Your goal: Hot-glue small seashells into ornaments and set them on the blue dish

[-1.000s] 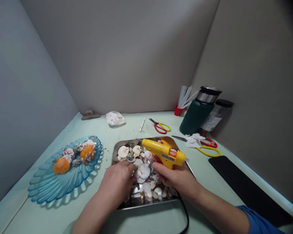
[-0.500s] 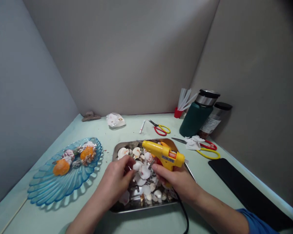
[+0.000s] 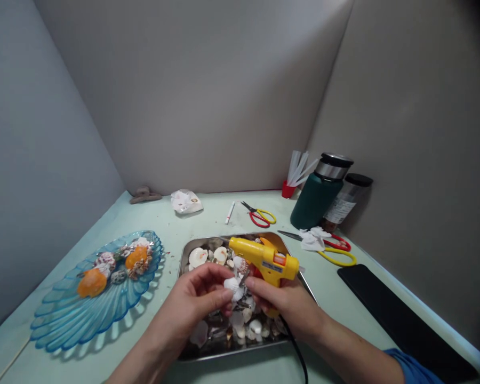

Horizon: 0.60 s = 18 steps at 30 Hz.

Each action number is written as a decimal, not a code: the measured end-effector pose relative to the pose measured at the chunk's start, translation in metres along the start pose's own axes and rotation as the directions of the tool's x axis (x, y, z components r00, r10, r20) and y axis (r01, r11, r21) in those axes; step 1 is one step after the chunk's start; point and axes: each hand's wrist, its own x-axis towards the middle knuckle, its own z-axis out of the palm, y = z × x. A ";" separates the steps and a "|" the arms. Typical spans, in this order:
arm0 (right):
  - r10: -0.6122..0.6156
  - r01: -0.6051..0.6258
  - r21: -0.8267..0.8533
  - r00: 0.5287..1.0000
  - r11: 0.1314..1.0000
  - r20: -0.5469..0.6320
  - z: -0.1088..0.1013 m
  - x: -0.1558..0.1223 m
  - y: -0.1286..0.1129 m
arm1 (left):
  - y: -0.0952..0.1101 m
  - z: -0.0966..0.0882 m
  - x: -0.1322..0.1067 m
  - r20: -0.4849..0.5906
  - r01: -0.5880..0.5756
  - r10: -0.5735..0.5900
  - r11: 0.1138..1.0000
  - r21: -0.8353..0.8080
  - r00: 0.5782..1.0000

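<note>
My left hand point(image 3: 206, 290) pinches a small white ribbed seashell point(image 3: 234, 288) between thumb and fingers, above the metal tray. Beside it, my right hand point(image 3: 282, 298) is wrapped around a yellow hot glue gun point(image 3: 260, 257), whose nozzle points left. A slim grey metallic piece point(image 3: 244, 278) shows at the tip of the right thumb, near the shell; its kind is unclear. Beneath both hands lies the metal tray point(image 3: 224, 356), filled with white scallop shells point(image 3: 199, 257) and smaller shells. Fingers and the glue gun hide part of its contents.
At left sits a blue scalloped glass dish point(image 3: 76, 325) with orange and white shells. Behind the tray are scissors point(image 3: 259, 216), a white marker point(image 3: 230, 213) and a plastic packet point(image 3: 186, 202). At right stand a green bottle point(image 3: 316, 200), red cup of glue sticks point(image 3: 288, 190), more scissors point(image 3: 338, 257).
My left hand has come to the right and now grips the white shell close to my right hand. The glue gun stays in my right hand. The view has shifted slightly.
</note>
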 end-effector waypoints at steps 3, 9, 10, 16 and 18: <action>0.037 -0.037 0.001 0.999 0.999 0.008 0.000 0.000 0.000 | -0.001 0.001 -0.001 -0.015 -0.013 0.014 0.999 0.044 1.000; 0.038 -0.038 -0.005 0.999 0.999 0.006 0.000 -0.002 0.000 | -0.001 0.007 -0.001 -0.088 -0.060 0.069 0.993 0.100 0.994; 0.039 -0.039 -0.004 0.999 0.999 0.003 0.000 -0.002 0.000 | 0.000 0.009 -0.001 -0.102 -0.071 0.082 0.992 0.109 0.991; 0.030 -0.030 -0.017 1.000 0.999 -0.009 0.001 -0.002 0.002 | -0.002 0.014 0.000 -0.109 -0.108 0.127 0.981 0.164 0.986; 0.016 -0.016 -0.024 1.000 1.000 -0.012 0.001 -0.002 0.003 | -0.004 0.013 0.001 -0.100 -0.118 0.137 0.977 0.180 0.985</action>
